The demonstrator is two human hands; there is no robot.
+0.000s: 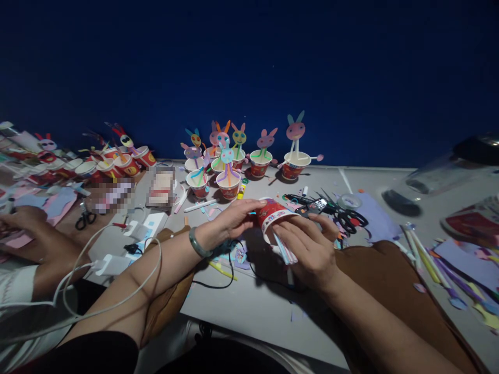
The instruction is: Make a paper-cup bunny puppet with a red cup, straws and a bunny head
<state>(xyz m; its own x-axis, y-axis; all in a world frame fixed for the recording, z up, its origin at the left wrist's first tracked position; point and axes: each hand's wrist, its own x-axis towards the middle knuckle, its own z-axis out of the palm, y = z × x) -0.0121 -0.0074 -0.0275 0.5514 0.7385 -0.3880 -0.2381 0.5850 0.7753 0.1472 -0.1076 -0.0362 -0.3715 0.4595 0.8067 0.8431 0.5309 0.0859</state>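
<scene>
Above the table, a red patterned paper cup [268,209] lies tilted on its side between my hands. My left hand [241,218] is closed on the cup's base end, thumb on top, with a green bangle at the wrist. The fingers of my right hand [312,246] reach into the cup's mouth at the white rim. Pale blue and white striped strips [285,250] stick out of the mouth beside those fingers, pressed by them. Whether the strips are fixed inside the cup is hidden. Behind stand several paper cups [260,165] with paper rabbit heads on coloured stems.
Black scissors [349,221], clear tape [350,201] and purple paper [370,213] lie to the right. A clear bottle [424,182] stands farther right. On the left are a power strip [156,226], white cables [159,259] and a co-worker's arm [50,244]. Brown cushions [382,280] overlap the table's front edge.
</scene>
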